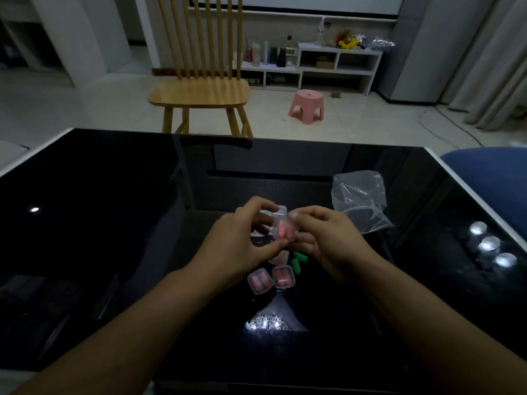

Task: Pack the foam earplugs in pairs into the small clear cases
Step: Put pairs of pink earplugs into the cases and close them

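Observation:
Both hands hold one small clear case (281, 223) above the black table (114, 238); its lid stands open and pink earplugs (283, 230) show inside. My left hand (242, 240) pinches the case from the left, my right hand (322, 238) grips it from the right. Below them lie two shut clear cases with pink earplugs, one on the left (259, 281) and one on the right (283, 277). A third case (281, 258) is partly hidden under my hands. Two loose green earplugs (298, 260) lie beside it.
A crumpled clear plastic bag (360, 201) lies on the table behind my right hand. A wooden chair (199, 92) stands beyond the far table edge, a pink stool (307, 106) farther back. A blue seat (490, 172) sits at the right edge.

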